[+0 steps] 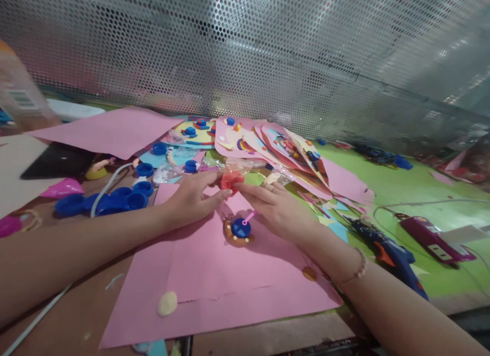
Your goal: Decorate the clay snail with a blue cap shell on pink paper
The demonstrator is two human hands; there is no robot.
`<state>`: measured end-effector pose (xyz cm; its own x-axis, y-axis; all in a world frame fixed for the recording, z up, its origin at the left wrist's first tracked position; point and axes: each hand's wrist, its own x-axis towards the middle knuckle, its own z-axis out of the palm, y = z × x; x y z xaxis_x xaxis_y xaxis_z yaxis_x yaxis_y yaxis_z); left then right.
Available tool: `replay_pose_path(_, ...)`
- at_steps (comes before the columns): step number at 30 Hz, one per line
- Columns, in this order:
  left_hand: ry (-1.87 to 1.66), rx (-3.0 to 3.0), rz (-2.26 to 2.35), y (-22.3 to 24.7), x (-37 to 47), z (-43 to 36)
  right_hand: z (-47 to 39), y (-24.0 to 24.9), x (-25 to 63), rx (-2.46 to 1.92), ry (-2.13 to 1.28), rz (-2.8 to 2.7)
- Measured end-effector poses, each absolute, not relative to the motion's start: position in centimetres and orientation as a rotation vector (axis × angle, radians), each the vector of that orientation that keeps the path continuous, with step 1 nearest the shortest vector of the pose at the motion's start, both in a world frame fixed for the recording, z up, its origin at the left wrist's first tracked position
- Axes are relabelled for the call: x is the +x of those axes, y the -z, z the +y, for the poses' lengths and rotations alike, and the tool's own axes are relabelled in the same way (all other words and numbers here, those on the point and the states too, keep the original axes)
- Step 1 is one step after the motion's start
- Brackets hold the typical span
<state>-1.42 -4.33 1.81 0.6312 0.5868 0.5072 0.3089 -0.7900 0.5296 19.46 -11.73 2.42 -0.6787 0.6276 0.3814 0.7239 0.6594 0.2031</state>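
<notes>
No text, label, number or sign can be read

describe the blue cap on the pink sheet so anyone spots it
Start at the front pink sheet. Near its middle sits a round blue cap. Unlike the blue caps to the left, it has brown, pale-dotted trim and a pink stick.

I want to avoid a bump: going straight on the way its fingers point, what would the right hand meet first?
Most likely the small, shiny red piece at the fingertips of the right hand, seemingly in contact; beyond it, the left hand. Depth is unclear there.
</notes>
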Motion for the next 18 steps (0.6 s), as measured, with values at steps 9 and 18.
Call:
replay_pose_path(9,-0.950,2.370,0.745,-1.59,-1.22,-3.82,-12.63,-2.41,19.01,-0.890,0.332,-2.167)
replay_pose_path(18,-0.970,2.266,0.835,-1.84,-0.96,-4.27,-12.58,-2.40,18.72,-0.990,0.208,-2.177)
